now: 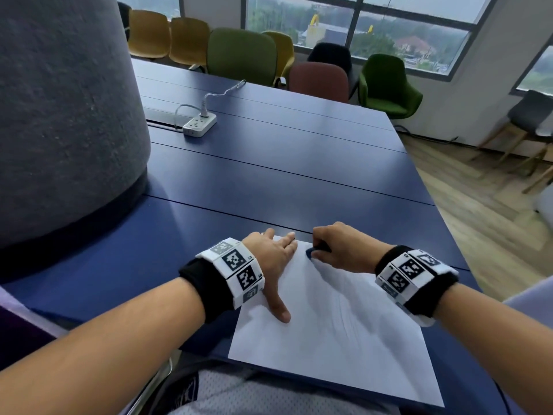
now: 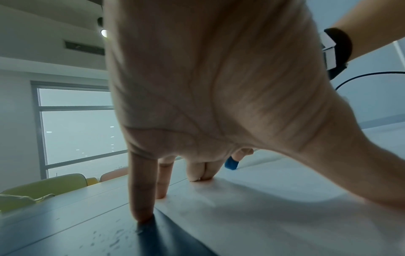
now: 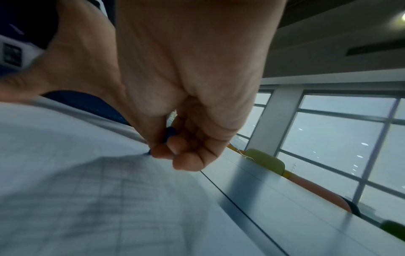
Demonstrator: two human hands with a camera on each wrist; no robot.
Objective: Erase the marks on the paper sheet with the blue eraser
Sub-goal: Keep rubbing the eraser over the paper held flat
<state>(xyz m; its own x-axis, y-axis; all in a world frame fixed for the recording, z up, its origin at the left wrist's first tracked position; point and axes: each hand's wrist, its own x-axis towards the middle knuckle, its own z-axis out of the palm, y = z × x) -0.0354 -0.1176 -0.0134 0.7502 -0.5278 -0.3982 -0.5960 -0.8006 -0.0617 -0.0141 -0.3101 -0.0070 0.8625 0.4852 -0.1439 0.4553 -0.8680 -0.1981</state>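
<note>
A white paper sheet (image 1: 344,339) lies on the blue table (image 1: 269,181) in front of me, with faint grey pencil marks (image 1: 353,319) across its middle. My left hand (image 1: 273,253) lies flat with spread, straight fingers, pressing the sheet's top left corner; its fingertips (image 2: 200,179) touch paper and table. My right hand (image 1: 335,248) pinches the blue eraser (image 1: 312,252) and holds its tip against the paper near the top edge. The same eraser (image 2: 231,163) shows beyond my left fingers. In the right wrist view the eraser (image 3: 170,134) sits between thumb and curled fingers, mostly hidden.
A large grey round pillar (image 1: 65,115) stands at the left on the table. A white power strip (image 1: 199,124) with a cable lies further back. Several chairs (image 1: 242,55) line the far edge below windows. The table's right edge drops to a wooden floor (image 1: 478,211).
</note>
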